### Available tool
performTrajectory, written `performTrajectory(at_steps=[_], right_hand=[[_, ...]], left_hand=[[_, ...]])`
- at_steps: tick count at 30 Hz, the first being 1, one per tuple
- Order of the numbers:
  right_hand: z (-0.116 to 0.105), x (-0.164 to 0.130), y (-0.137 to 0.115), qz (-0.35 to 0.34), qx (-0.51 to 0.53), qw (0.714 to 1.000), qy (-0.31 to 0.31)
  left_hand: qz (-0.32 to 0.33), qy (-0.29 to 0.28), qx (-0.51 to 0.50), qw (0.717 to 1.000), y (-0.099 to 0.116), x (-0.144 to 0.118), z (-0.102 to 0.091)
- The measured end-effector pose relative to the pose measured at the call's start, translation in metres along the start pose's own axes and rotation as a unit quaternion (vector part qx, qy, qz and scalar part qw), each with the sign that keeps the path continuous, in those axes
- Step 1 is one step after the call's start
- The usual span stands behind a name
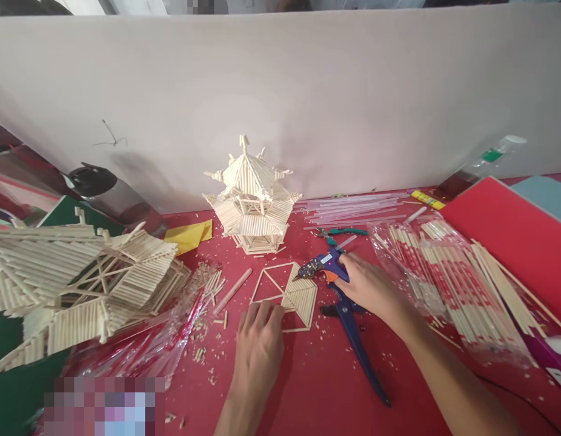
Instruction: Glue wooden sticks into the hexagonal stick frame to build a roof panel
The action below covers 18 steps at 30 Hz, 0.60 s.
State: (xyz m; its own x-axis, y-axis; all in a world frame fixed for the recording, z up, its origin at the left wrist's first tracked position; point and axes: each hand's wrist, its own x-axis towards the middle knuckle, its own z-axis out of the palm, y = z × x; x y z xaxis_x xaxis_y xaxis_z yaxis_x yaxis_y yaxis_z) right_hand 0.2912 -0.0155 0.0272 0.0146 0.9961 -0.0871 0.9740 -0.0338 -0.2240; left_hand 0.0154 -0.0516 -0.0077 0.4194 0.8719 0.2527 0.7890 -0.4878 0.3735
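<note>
Here, from the head camera, I see the left hand [257, 339] lying flat with fingers spread a little, its fingertips pressing the near edge of a square frame of sticks [287, 295] on the red table [317, 375], likely to keep the frame from sliding. It grips nothing. The right hand [369, 287] is curled loosely over a blue glue gun [341, 303] lying just right of the frame, nozzle aimed at the frame's upper corner; the fingers wrap the body, though I cannot tell how firmly. Behind the frame stands a small stick pagoda [253, 200] by the wall. A larger stick roof section [76, 284] lies at far left, and bagged chopsticks [453, 278] sit to the right, within reach.
</note>
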Motion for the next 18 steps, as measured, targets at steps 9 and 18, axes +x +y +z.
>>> performTrajectory(at_steps=[9, 18], right_hand=[[-0.005, 0.008, -0.001, 0.019, -0.032, 0.999, -0.039], [-0.008, -0.021, -0.046, -0.200, 0.071, 0.976, 0.049]], left_hand=[[-0.002, 0.009, 0.000, 1.000, 0.005, 0.002, 0.004], [-0.049, 0.013, -0.023, 0.998, -0.013, 0.001, -0.008]])
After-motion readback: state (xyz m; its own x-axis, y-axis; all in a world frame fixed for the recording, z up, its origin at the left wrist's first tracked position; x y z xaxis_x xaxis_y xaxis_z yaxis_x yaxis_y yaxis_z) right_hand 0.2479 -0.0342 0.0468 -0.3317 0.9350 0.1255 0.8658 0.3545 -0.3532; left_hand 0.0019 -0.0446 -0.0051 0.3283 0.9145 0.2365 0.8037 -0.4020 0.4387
